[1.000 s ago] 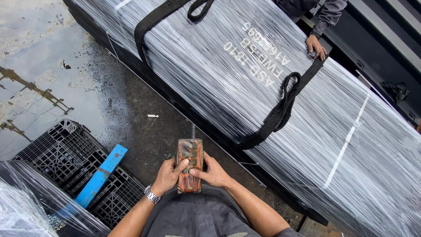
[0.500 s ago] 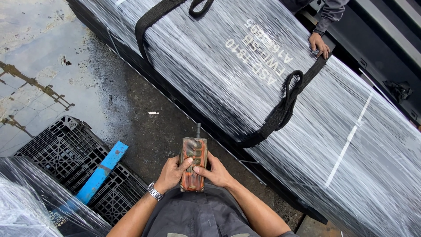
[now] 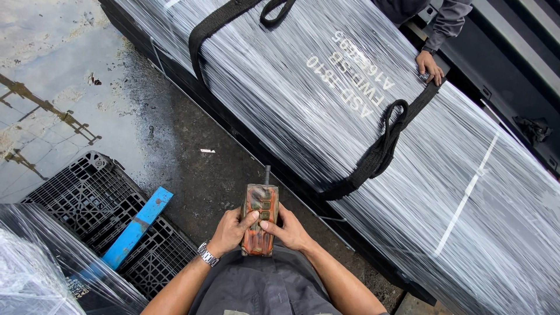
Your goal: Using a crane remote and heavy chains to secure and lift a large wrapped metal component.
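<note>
I hold a worn orange-brown remote control (image 3: 260, 221) with a short antenna in both hands, in front of my waist. My left hand (image 3: 229, 231) grips its left side, thumb on the buttons. My right hand (image 3: 290, 228) grips its right side, thumb also resting on the buttons. Beyond the remote lies a long bundle wrapped in clear plastic film (image 3: 326, 111), running diagonally from upper left to lower right. Two black lifting straps (image 3: 379, 154) loop around it. Another person's hand (image 3: 430, 65) rests on the far strap at the upper right.
Wet concrete ground (image 3: 64, 76) spreads to the left, dark and puddled. A black plastic pallet (image 3: 87, 198) with a blue bar (image 3: 137, 227) across it lies at lower left, beside another film-wrapped load (image 3: 29, 274). A dark metal structure (image 3: 513, 64) stands at the upper right.
The view has shifted slightly; my hands and the remote sit a little lower and to the right. The other person's hand stays on the strap.
</note>
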